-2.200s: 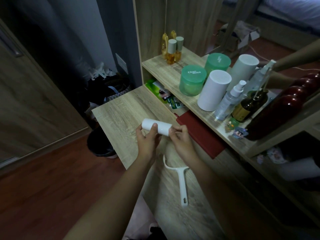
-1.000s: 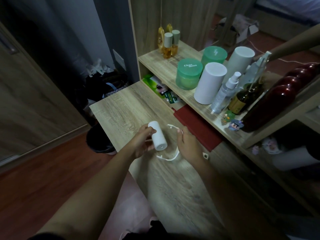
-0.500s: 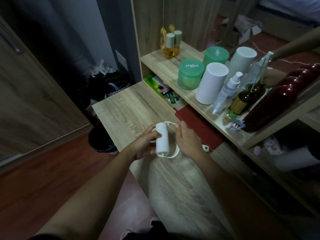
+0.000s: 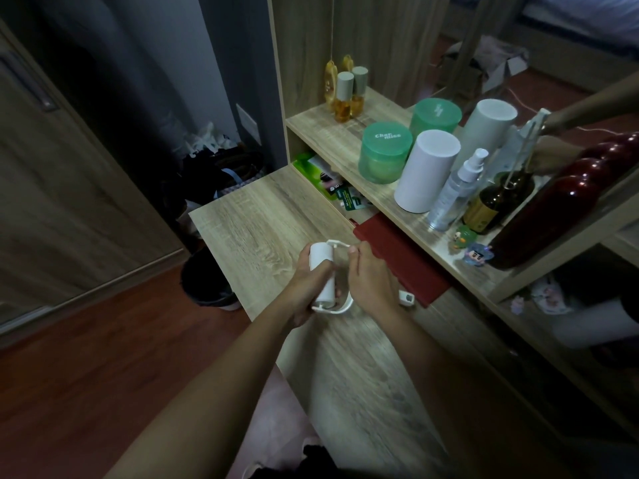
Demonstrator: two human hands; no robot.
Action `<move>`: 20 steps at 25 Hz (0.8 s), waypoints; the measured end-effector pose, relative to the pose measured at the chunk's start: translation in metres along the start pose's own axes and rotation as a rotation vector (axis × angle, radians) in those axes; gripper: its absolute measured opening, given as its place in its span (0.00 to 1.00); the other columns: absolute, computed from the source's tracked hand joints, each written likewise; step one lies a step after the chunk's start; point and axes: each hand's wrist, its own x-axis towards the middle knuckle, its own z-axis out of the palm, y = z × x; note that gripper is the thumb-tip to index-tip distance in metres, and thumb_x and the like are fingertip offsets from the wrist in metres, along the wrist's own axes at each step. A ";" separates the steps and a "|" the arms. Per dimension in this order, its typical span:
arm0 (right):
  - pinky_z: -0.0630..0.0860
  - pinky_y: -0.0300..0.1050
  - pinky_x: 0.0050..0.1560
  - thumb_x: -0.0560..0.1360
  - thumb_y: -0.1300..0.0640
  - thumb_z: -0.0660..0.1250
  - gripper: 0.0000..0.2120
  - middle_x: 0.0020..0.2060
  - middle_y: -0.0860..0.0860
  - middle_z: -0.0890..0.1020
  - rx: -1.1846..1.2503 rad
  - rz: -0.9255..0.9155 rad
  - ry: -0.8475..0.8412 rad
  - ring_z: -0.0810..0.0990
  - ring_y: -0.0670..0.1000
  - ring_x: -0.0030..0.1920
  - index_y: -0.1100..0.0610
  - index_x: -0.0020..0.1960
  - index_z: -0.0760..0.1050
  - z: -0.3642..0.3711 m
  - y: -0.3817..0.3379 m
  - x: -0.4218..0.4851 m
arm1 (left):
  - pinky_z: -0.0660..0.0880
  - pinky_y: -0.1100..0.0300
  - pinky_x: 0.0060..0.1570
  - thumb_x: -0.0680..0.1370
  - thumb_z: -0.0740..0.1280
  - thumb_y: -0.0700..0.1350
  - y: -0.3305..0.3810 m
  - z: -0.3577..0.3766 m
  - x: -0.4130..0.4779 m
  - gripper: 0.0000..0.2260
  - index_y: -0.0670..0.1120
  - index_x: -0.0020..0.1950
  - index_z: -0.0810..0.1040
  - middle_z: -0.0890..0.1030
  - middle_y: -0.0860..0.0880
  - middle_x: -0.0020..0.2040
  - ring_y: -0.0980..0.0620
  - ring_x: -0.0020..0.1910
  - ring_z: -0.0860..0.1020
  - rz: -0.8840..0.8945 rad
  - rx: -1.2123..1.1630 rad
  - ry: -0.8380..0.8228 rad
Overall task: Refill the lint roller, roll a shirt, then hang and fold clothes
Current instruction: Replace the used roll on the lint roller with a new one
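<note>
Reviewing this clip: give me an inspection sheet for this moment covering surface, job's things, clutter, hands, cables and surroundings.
Surface: wooden desk, bare at its far end.
Job's things: white refill roll held between the ends of the white roller frame; whether it is seated cannot be told.
Clutter: green jars, white cylinder, spray bottle, dark bottle on the shelf; red folder under it.
Hands: left hand grips the roll; right hand holds the frame.
Cables: nothing seen.
Surroundings: black bin on the floor beside the desk; wooden door at left.
</note>
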 end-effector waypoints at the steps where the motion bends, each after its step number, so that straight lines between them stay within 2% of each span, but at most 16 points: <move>1: 0.63 0.45 0.39 0.82 0.51 0.47 0.14 0.45 0.57 0.82 0.003 0.007 0.011 0.78 0.58 0.46 0.58 0.55 0.68 -0.001 -0.002 0.000 | 0.73 0.56 0.31 0.74 0.64 0.38 0.000 0.003 -0.001 0.20 0.54 0.62 0.66 0.75 0.44 0.40 0.49 0.30 0.74 0.041 0.033 0.053; 5: 0.64 0.46 0.39 0.82 0.50 0.47 0.15 0.45 0.58 0.81 0.000 0.051 0.028 0.78 0.59 0.46 0.58 0.54 0.68 0.000 -0.006 0.004 | 0.73 0.59 0.27 0.71 0.64 0.31 0.004 0.008 -0.004 0.23 0.58 0.54 0.69 0.75 0.48 0.41 0.52 0.31 0.75 0.137 0.151 0.149; 8: 0.68 0.49 0.39 0.81 0.50 0.48 0.15 0.42 0.57 0.80 0.078 0.045 -0.008 0.78 0.59 0.42 0.59 0.52 0.69 0.008 -0.002 0.007 | 0.73 0.58 0.28 0.70 0.65 0.32 0.006 0.005 -0.009 0.24 0.57 0.56 0.68 0.74 0.48 0.42 0.51 0.32 0.75 0.144 0.190 0.150; 11: 0.67 0.46 0.37 0.81 0.50 0.53 0.15 0.37 0.54 0.77 0.307 -0.029 -0.170 0.75 0.51 0.36 0.60 0.49 0.71 0.010 0.009 0.009 | 0.73 0.57 0.29 0.66 0.68 0.38 0.003 -0.005 -0.012 0.25 0.58 0.59 0.68 0.74 0.48 0.43 0.49 0.36 0.76 0.160 0.274 0.179; 14: 0.66 0.43 0.35 0.80 0.48 0.55 0.14 0.35 0.52 0.76 0.378 -0.076 -0.275 0.71 0.46 0.33 0.58 0.50 0.72 0.002 0.014 0.008 | 0.73 0.56 0.31 0.62 0.69 0.44 0.001 -0.011 -0.014 0.27 0.57 0.59 0.68 0.75 0.51 0.44 0.48 0.38 0.75 0.222 0.435 0.163; 16: 0.67 0.42 0.35 0.80 0.50 0.54 0.12 0.34 0.50 0.78 0.386 -0.090 -0.244 0.73 0.46 0.33 0.55 0.50 0.73 0.002 0.011 0.005 | 0.72 0.58 0.33 0.62 0.69 0.45 0.000 -0.009 -0.017 0.25 0.56 0.58 0.69 0.75 0.53 0.45 0.51 0.39 0.75 0.264 0.462 0.160; 18: 0.70 0.45 0.40 0.81 0.52 0.53 0.13 0.40 0.50 0.81 0.407 -0.086 -0.168 0.78 0.49 0.39 0.56 0.50 0.74 0.005 0.006 0.001 | 0.72 0.58 0.35 0.63 0.68 0.43 0.000 -0.006 -0.019 0.23 0.54 0.57 0.70 0.75 0.55 0.45 0.53 0.39 0.75 0.311 0.460 0.154; 20: 0.71 0.45 0.41 0.81 0.52 0.54 0.13 0.39 0.50 0.82 0.442 -0.060 -0.104 0.79 0.49 0.40 0.57 0.49 0.75 0.009 0.004 -0.002 | 0.72 0.60 0.34 0.64 0.69 0.43 0.003 -0.005 -0.022 0.22 0.54 0.55 0.70 0.75 0.58 0.43 0.55 0.38 0.75 0.319 0.471 0.133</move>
